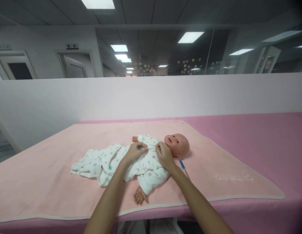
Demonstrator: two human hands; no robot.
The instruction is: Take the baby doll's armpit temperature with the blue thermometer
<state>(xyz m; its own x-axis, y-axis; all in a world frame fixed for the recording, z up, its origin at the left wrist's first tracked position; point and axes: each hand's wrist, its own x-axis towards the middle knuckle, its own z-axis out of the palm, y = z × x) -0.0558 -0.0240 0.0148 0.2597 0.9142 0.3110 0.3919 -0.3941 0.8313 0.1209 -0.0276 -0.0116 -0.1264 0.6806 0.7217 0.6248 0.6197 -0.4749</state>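
A baby doll (pixel 177 144) lies on its back with its head to the right, dressed in a white printed top (pixel 146 164) and matching trousers (pixel 113 156). Over the doll's chest, my left hand (pixel 135 152) pinches one end of a thin white strip (pixel 151 148) at the front of the top. Close to the doll's chin, my right hand (pixel 164 156) pinches the strip's other end. Whether the strip is a tie or the edge of the cloth I cannot tell. Beside my right wrist lies a slim stick with a blue end (pixel 182 164), partly hidden by my forearm.
Under the doll is a peach mat (pixel 48 182) with a pale border, spread over a pink table cover (pixel 270 156). A low white wall (pixel 151 97) runs along the table's far side, with glass above it. The table's front edge is right before me.
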